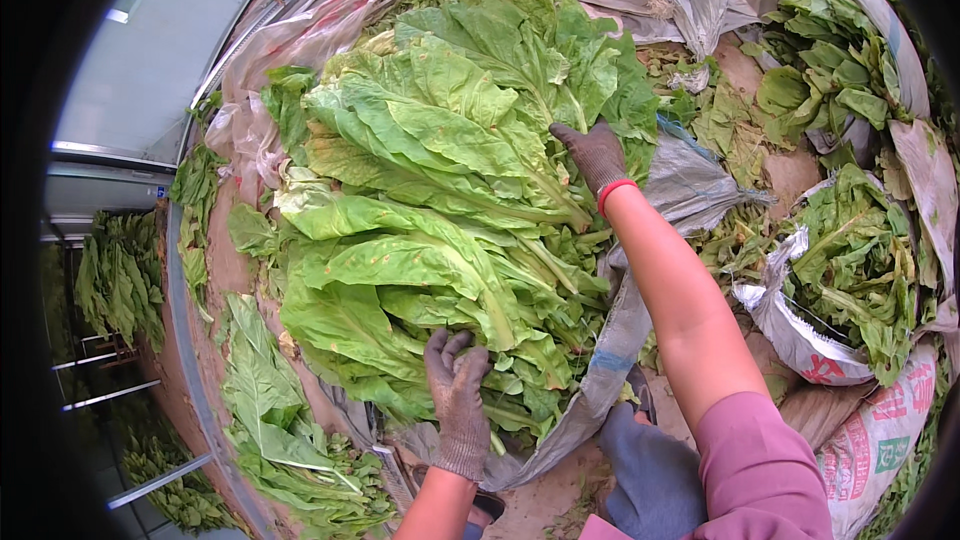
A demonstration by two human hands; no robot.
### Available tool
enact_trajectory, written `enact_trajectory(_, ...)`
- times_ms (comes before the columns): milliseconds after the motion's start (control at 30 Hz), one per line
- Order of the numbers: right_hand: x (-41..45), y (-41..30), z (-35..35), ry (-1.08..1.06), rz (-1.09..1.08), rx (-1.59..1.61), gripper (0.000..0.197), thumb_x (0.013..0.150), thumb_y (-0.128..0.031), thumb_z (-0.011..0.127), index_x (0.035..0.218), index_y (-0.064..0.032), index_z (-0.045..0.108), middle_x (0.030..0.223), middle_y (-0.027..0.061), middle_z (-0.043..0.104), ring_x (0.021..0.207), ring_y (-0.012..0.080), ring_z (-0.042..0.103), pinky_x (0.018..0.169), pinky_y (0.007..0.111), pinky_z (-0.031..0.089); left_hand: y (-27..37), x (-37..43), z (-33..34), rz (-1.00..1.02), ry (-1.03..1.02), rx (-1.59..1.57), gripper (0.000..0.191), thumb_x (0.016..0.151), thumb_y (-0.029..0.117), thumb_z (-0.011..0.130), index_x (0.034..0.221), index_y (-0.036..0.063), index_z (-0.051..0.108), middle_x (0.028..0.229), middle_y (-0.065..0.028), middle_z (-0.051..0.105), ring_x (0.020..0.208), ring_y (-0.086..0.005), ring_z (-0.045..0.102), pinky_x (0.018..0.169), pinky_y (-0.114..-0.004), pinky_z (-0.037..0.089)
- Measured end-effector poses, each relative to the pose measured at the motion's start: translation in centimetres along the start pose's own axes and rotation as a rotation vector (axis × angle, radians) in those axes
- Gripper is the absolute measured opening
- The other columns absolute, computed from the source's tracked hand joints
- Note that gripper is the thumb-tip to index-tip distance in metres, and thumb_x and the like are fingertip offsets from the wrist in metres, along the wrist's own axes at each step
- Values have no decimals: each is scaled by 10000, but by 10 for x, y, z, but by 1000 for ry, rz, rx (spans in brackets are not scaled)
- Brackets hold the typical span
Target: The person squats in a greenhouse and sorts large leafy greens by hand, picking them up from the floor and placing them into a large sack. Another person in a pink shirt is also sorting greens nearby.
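Observation:
A large heap of broad green leaves (420, 202), which look like tobacco leaves, lies before me on a grey woven plastic sheet (622, 322). Some leaves carry brown spots and yellowed patches. My left hand (457, 390), in a dark knit glove, is at the heap's near edge with its fingers apart and slightly bent, touching the leaves. On the far right side of the heap rests my right hand (594, 154), gloved too, with a red band at the wrist. Its thumb and fingers lie about a leaf stalk; whether they grip it is hidden.
Loose leaves (277, 412) lie on the floor at lower left. A white woven sack (802, 345) full of leaves stands at right, near a printed sack (881, 435). Past a metal floor rail (184, 277), leaves hang (120, 277) by metal bars (161, 480).

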State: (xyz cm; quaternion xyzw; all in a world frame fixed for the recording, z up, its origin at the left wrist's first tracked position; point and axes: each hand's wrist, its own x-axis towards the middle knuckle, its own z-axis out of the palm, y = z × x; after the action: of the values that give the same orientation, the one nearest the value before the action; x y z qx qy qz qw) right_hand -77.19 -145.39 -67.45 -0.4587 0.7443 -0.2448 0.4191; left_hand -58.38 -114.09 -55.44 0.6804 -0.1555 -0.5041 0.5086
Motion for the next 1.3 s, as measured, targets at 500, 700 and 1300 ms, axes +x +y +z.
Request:
enact_trajectory(500,38,-8,-25,162,-152,250,556,834,-273,741,1330,-55,619,1098,137,736,925,237,701,885,350,534,3,-9,3,84,33,102,660,933,227,640,1459,-36,339,1290,-139,525,1092,-183,552,994,-309,434)
enact_trajectory(700,-67,-14,-74,-193,-365,683,484,901,-88,697,1350,13,549,1217,117,675,1068,210,645,971,322,499,8,10,4,-49,16,-6,701,904,167,689,1444,-72,311,1257,-156,538,1041,-164,545,992,-295,436)
enact_trajectory(1300,-45,28,-2,-842,-319,52,901,847,-716,622,1300,64,612,1196,237,678,1058,269,654,977,364,479,34,83,32,-302,42,-165,366,888,257,781,1133,73,582,871,-69,588,712,-195,587,584,-335,502)
